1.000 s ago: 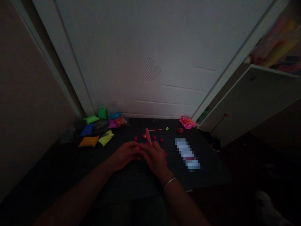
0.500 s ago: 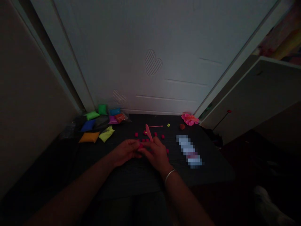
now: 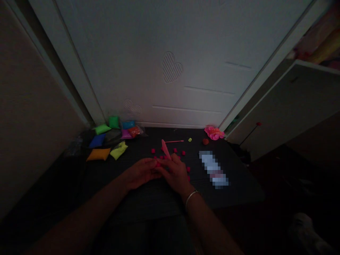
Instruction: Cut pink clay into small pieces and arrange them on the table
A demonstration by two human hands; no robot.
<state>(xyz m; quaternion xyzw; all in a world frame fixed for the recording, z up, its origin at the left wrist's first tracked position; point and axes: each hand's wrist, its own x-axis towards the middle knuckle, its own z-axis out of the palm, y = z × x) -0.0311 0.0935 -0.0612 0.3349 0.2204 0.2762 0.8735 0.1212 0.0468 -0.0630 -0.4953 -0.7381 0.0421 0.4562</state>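
In the head view my left hand point(image 3: 139, 173) pinches a small piece of dark pink clay point(image 3: 158, 164) between thumb and fingers. My right hand point(image 3: 177, 174) meets it there, its fingertips at the same piece. A flat pink plastic clay tool point(image 3: 165, 148) is gripped in the right hand too, its blade pointing up and away. Several small dark pink clay lumps point(image 3: 183, 153) lie on the dark table point(image 3: 212, 198) behind and beside the hands. Fingers partly hide the held piece, so its shape is unclear.
Soft packets of coloured clay, including an orange one point(image 3: 98, 154), lie at the left. A thin pink stick point(image 3: 174, 141), a yellow bit point(image 3: 190, 140), a reddish lump point(image 3: 205, 141) and a pink flower-like item point(image 3: 214, 133) are at the back. A blurred-out pale object point(image 3: 214, 170) lies right.
The view has shifted slightly. Both hands stay together at the clay piece, with the pink tool tilted a little more to the left.
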